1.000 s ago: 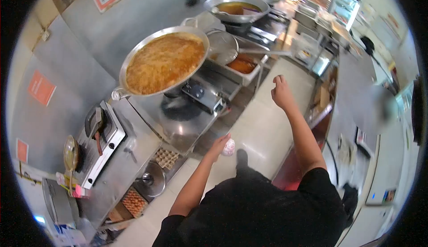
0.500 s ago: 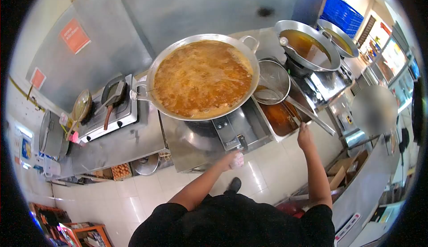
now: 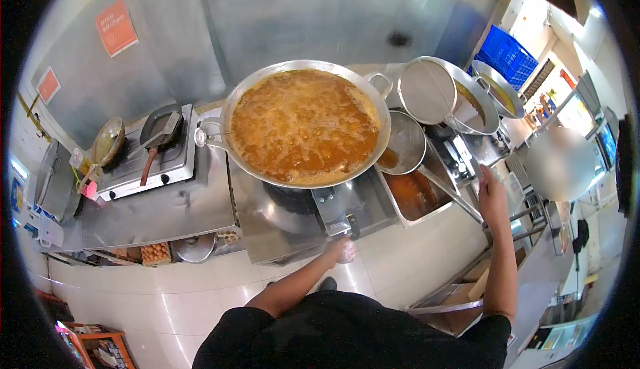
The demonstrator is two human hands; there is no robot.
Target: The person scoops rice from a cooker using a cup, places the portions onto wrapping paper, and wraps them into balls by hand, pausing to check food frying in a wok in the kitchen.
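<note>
A large wok [image 3: 303, 126] full of bubbling orange-brown oil stands on the stove in front of me. My left hand [image 3: 337, 252] is closed round a crumpled pinkish-white cloth [image 3: 347, 252], just below the stove's front edge. Out to the right, my right hand [image 3: 492, 192] grips the handle of a round mesh strainer [image 3: 427, 92], which is raised beside the wok. A second strainer [image 3: 405, 144] lies across a rectangular steel tray [image 3: 415, 196] holding reddish-brown liquid, its long handle pointing towards my right hand.
Two more woks of oil [image 3: 485, 106] stand at the back right, near a blue crate [image 3: 507, 56]. On the left is a portable stove [image 3: 150, 169] with a dark pan [image 3: 160, 126]. Eggs [image 3: 156, 254] sit on a low shelf. A blurred round patch hides part of the right side.
My view has turned towards the stove. My right hand has gone from empty to holding a strainer, now lifted off the tray. The cloth stays in my left hand.
</note>
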